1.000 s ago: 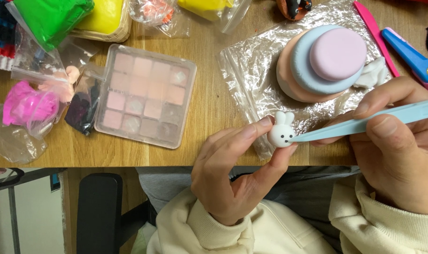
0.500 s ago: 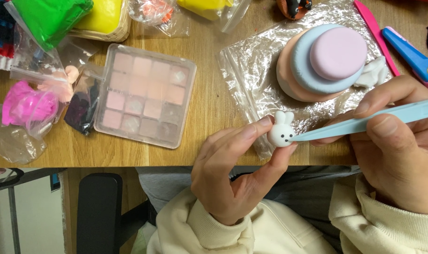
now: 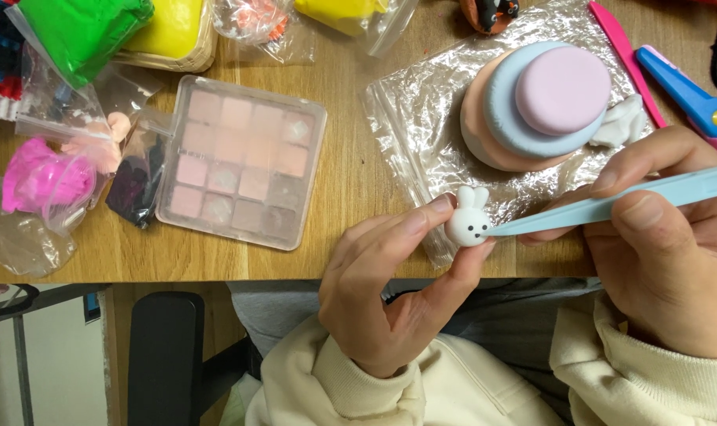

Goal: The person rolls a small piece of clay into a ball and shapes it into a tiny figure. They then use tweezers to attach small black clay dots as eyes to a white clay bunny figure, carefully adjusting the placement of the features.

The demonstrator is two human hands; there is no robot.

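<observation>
The left hand (image 3: 390, 300) pinches a small white clay rabbit head (image 3: 469, 221) between thumb and fingertips just over the near edge of the wooden table (image 3: 350, 173), while the right hand (image 3: 666, 260), closed around a pale blue tool (image 3: 610, 207), holds its tip against the rabbit's face. Behind them a stack of three clay discs (image 3: 536, 106), peach, blue and pink, sits on crinkled clear plastic (image 3: 421, 126). To the left lie a closed clear case of pinkish squares (image 3: 240, 162) and small bags holding green clay (image 3: 82, 31), yellow clay (image 3: 169, 28), pink clay (image 3: 39, 173) and black clay (image 3: 134, 185).
</observation>
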